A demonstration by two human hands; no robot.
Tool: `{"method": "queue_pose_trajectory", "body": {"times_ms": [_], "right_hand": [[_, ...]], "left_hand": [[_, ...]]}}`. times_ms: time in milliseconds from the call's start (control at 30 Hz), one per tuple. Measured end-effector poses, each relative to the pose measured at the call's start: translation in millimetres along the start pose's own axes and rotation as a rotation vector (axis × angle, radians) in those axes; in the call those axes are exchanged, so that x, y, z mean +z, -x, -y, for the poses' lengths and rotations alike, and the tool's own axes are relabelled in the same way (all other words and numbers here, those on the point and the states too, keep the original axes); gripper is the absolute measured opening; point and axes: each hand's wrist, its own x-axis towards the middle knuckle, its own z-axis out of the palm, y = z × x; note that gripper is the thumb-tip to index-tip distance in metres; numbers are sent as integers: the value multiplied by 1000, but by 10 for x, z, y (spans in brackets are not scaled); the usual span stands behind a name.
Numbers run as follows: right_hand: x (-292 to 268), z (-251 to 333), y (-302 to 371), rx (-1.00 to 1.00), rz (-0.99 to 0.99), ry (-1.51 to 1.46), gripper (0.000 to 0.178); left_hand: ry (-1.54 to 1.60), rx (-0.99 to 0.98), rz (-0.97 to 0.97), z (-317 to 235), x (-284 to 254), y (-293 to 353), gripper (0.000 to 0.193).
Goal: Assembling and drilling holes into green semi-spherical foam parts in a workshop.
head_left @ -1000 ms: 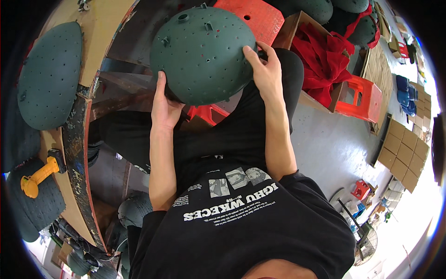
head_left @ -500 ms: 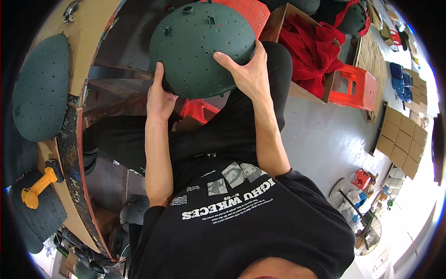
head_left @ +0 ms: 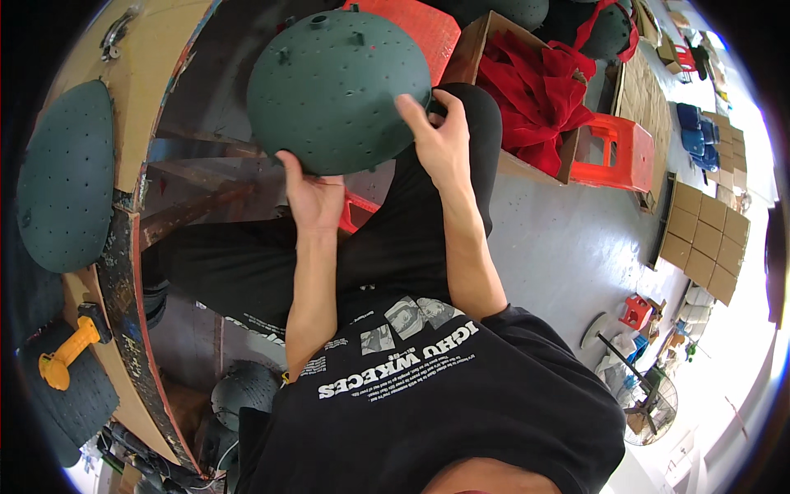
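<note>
A dark green dome-shaped shell (head_left: pixel 337 95), dotted with small holes and bearing short raised lugs on its far part, is held up over a seated worker's lap. The left hand (head_left: pixel 316 198) supports it from the near side, its thumb apart from the palm and resting at the lower left edge; the remaining fingers pass beneath the shell, so how far they curl cannot be told. The right hand (head_left: pixel 440 144) clasps the right edge, its thumb against the outer face and its index finger bent at the rim, with a gap between the two; the other fingers are largely hidden.

The shell partly covers a red plastic stool (head_left: pixel 415 33) at the far side. To its right, a cardboard box (head_left: pixel 477 41) brims with red fabric (head_left: pixel 535 90), just beside a second, orange-red stool (head_left: pixel 617 156). On the left, a workbench (head_left: pixel 164 66) carries a similar green shell (head_left: pixel 66 177) and, nearer, a yellow power tool (head_left: pixel 74 354) on its side. Stacked cartons (head_left: pixel 704 239) and a fan (head_left: pixel 650 407) stand well apart at right.

Both forearms reach away from the worker's body, the left nearly straight with its palm turned up, the right angled inward from a bent elbow.
</note>
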Motion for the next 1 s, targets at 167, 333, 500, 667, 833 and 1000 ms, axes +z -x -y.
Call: {"method": "queue_pose_trajectory", "body": {"times_ms": [167, 333, 500, 667, 833, 1000], "right_hand": [[-95, -46, -66, 63, 90, -724, 51], [-171, -104, -126, 259, 357, -979, 39], [-128, -83, -76, 322, 388, -1081, 35], [-162, -94, -84, 304, 509, -1166, 39], [-73, 14, -49, 375, 376, -1136, 41], [22, -70, -171, 308, 247, -936, 46]], "left_hand": [[-12, 20, 25, -295, -1, -154, 53], [-25, 35, -1, -397, -50, -294, 56], [328, -197, 290, -512, -347, -499, 53], [391, -211, 294, -542, -376, -599, 46], [314, -175, 241, -555, -395, -621, 43], [21, -46, -79, -510, -395, -665, 44]]}}
